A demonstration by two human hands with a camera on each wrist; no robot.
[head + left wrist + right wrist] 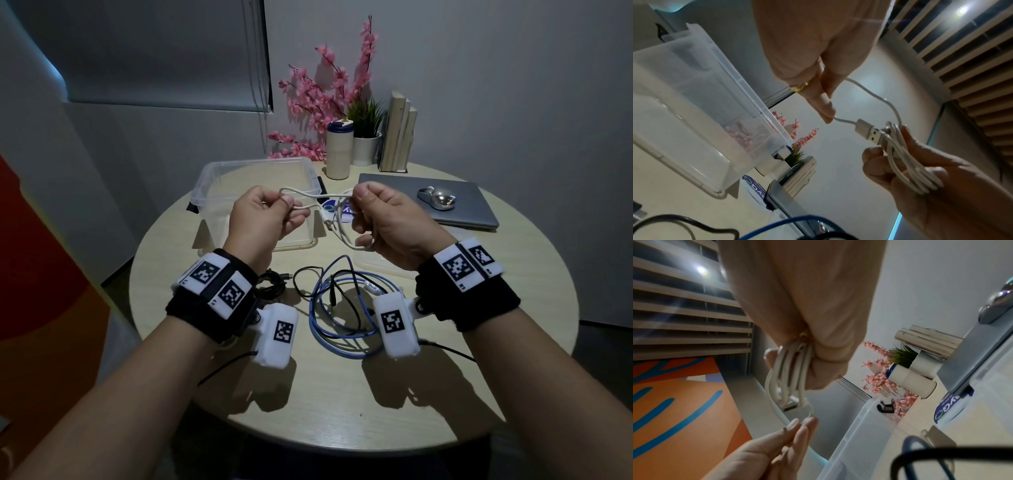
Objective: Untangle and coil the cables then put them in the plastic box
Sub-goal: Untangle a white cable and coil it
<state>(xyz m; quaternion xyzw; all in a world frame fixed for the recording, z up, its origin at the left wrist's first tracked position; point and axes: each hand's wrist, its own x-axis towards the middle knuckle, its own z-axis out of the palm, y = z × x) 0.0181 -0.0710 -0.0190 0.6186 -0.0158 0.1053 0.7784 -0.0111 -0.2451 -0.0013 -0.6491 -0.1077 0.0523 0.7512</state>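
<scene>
I hold a white USB cable [310,198] above the table with both hands. My right hand [368,210] grips a bundle of its coiled loops [906,164], with the silver USB plug [869,134] sticking out beside them. My left hand [274,210] pinches the loose end of that cable [809,414] between its fingertips [827,112]. The clear plastic box [219,178] stands behind my left hand, with no cable visible in it. A blue cable [329,310] and a thin black cable [305,272] lie tangled on the table under my wrists.
A clear lid [380,269] lies below my right hand. A closed laptop [476,219] with a silver mouse [438,198] sits at the right. A tumbler [337,150], a potted plant [366,137], pink flowers and books [399,133] stand at the back. Another black cable bundle [272,281] lies by my left wrist.
</scene>
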